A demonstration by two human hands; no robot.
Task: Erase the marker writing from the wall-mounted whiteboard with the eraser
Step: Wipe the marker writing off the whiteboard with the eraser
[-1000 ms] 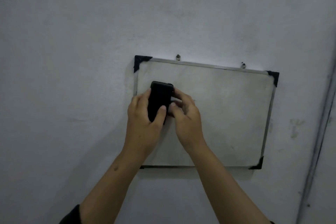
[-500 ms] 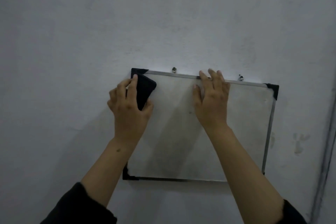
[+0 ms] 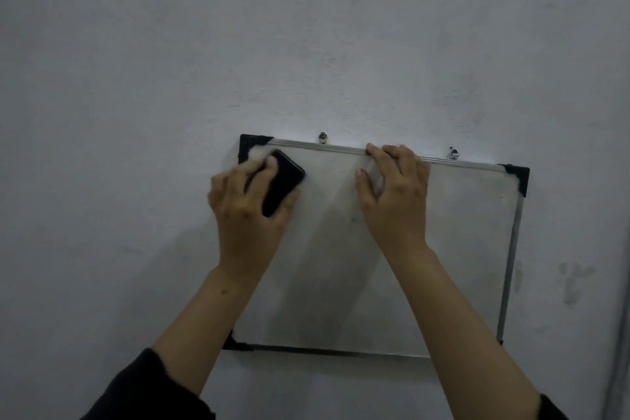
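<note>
A small whiteboard (image 3: 453,249) with a metal frame and black corner caps hangs on the wall from two screws. Its surface looks smudged grey, and I make out no clear writing. My left hand (image 3: 249,211) grips a black eraser (image 3: 284,182) and presses it flat on the board near the top left corner; the hand is motion-blurred. My right hand (image 3: 395,198) rests on the board with its fingers curled over the top frame edge, near the middle.
The pale plaster wall (image 3: 306,44) surrounds the board. Two mounting screws (image 3: 322,137) (image 3: 454,154) stick out above the top edge. Faint stains mark the wall to the right of the board, and a vertical edge (image 3: 618,351) runs down the far right.
One second ago both hands held the eraser at the upper left. Since then my right hand went to the top frame edge. My left hand carried the eraser into the top left corner, then shifted it slightly right.
</note>
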